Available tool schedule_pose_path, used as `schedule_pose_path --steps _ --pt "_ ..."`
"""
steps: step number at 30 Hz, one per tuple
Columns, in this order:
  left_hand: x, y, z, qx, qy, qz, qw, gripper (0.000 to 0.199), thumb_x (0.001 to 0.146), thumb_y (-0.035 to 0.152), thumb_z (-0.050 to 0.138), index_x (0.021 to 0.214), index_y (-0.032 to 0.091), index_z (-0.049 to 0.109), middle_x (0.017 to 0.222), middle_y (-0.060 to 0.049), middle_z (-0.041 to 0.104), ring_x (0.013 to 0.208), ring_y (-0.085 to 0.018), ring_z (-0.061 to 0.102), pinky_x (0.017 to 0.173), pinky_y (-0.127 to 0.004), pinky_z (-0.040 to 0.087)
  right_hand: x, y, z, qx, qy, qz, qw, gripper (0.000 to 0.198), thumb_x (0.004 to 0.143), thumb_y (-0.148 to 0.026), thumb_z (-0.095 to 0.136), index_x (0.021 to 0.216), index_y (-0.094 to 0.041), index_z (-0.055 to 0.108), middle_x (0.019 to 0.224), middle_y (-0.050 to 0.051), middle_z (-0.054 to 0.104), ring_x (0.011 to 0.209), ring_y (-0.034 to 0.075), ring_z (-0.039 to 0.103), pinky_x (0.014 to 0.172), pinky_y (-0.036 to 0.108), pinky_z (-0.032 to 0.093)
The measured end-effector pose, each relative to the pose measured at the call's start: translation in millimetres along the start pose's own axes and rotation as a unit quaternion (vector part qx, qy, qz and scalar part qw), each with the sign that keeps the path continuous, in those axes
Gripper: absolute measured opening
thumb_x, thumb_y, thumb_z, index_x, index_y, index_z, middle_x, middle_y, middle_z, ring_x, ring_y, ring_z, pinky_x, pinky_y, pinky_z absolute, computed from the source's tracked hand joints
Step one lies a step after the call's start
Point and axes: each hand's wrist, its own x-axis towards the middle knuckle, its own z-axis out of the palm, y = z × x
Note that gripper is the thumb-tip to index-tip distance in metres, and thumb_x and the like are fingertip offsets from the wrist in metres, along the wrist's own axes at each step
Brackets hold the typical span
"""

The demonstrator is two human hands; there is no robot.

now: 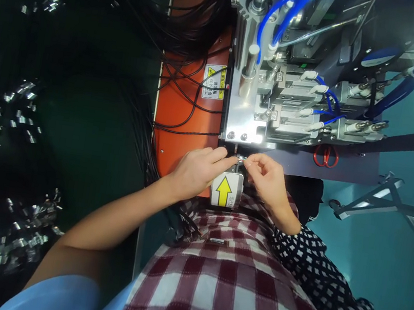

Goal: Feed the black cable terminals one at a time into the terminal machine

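My left hand [200, 170] is at the front edge of the machine [241, 121], its index finger stretched toward a small shiny piece [241, 159]. Its other fingers are curled, and what they hold is hidden. From the other side, my right hand [269, 179] pinches thin wires [244, 159] at the same piece between thumb and index fingertip. The two hands' fingertips nearly meet there. Just below them is a white cover [226, 189] with a yellow arrow on it.
Black cables [205, 25] lie across the orange surface [163, 156] on the left, near a warning label [214, 81]. Further left, many cables with shiny ends lie on a dark surface. Red-handled scissors [325, 156] rest right of the machine. Blue air hoses [268, 19] run above.
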Motion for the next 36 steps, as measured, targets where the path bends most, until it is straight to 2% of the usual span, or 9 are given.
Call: schedule_pose_path --steps 5,9,13,16,19,22,24,29,36 --pt "2.9 0.9 -3.6 -0.038 -0.001 -0.008 0.999 0.032 0.101 0.023 0.038 0.110 0.016 0.068 0.082 -0.005 0.063 0.070 -0.017 0.057 0.062 -0.027 0.044 0.0 1.6 6.5 0.021 0.029 0.002 0.999 0.025 0.086 -0.041 0.065 0.078 -0.018 0.062 0.065 -0.002 0.057 0.052 0.010 0.051 0.051 0.025 0.042" --pt "2.7 -1.9 -2.5 -0.063 0.002 -0.014 0.998 0.036 0.101 0.022 0.034 0.111 0.015 0.068 0.087 -0.007 0.064 0.078 -0.017 0.059 0.066 -0.026 0.047 0.6 1.0 13.0 0.032 0.064 -0.003 0.997 0.024 0.083 -0.040 0.069 0.076 -0.019 0.061 0.064 -0.002 0.058 0.050 0.011 0.051 0.050 0.026 0.042" --pt "2.2 -2.9 -1.1 -0.057 0.003 -0.010 0.998 0.033 0.101 0.025 0.037 0.112 0.017 0.068 0.091 -0.008 0.064 0.083 -0.019 0.057 0.068 -0.028 0.046 2.7 -0.5 14.0 0.042 0.044 0.013 0.998 0.025 0.084 -0.042 0.067 0.076 -0.019 0.060 0.062 -0.003 0.057 0.051 0.011 0.052 0.052 0.027 0.043" --pt "2.8 2.5 -4.7 -0.002 0.006 -0.030 1.000 0.031 0.101 0.025 0.040 0.111 0.020 0.068 0.091 -0.009 0.062 0.083 -0.022 0.053 0.068 -0.031 0.043 4.7 2.9 13.8 0.043 0.040 0.011 0.998 0.025 0.084 -0.042 0.066 0.076 -0.020 0.058 0.056 -0.005 0.054 0.050 0.011 0.051 0.053 0.026 0.043" --pt "4.0 10.9 -11.6 0.033 -0.033 -0.040 0.998 0.029 0.099 0.021 0.041 0.114 0.017 0.066 0.091 -0.010 0.061 0.081 -0.022 0.050 0.066 -0.033 0.041 5.3 11.4 12.2 0.059 0.035 0.032 0.997 0.028 0.083 -0.044 0.068 0.074 -0.020 0.057 0.052 -0.006 0.052 0.048 0.011 0.048 0.051 0.025 0.041" --pt "6.3 17.4 -17.2 -0.022 -0.095 -0.045 0.994 0.027 0.098 0.016 0.042 0.115 0.013 0.062 0.099 -0.011 0.061 0.084 -0.022 0.050 0.070 -0.032 0.045 4.1 17.2 7.5 0.088 0.019 0.038 0.995 0.032 0.084 -0.049 0.066 0.073 -0.019 0.057 0.052 -0.005 0.052 0.048 0.010 0.048 0.051 0.025 0.041" --pt "7.6 20.1 -18.2 -0.059 -0.111 -0.060 0.990 0.028 0.098 0.016 0.041 0.117 0.013 0.060 0.105 -0.011 0.061 0.089 -0.022 0.051 0.076 -0.033 0.047 3.4 16.7 4.2 0.086 0.043 0.017 0.995 0.030 0.084 -0.048 0.066 0.076 -0.019 0.060 0.056 -0.005 0.055 0.050 0.010 0.050 0.053 0.025 0.043" --pt "7.3 24.5 -12.3 -0.073 -0.097 -0.096 0.988 0.034 0.098 0.016 0.040 0.127 0.014 0.056 0.106 -0.011 0.059 0.094 -0.022 0.052 0.080 -0.034 0.048 3.9 8.7 4.4 0.075 0.018 0.015 0.997 0.032 0.083 -0.051 0.066 0.078 -0.020 0.063 0.065 -0.002 0.059 0.053 0.011 0.054 0.055 0.027 0.046" --pt "4.6 29.5 -0.8 -0.056 -0.058 -0.119 0.990 0.034 0.098 0.018 0.039 0.125 0.016 0.059 0.103 -0.010 0.060 0.089 -0.022 0.051 0.077 -0.034 0.046 7.2 8.6 13.1 0.108 0.027 0.044 0.993 0.029 0.078 -0.046 0.072 0.078 -0.019 0.063 0.063 -0.003 0.058 0.053 0.011 0.054 0.052 0.025 0.045"
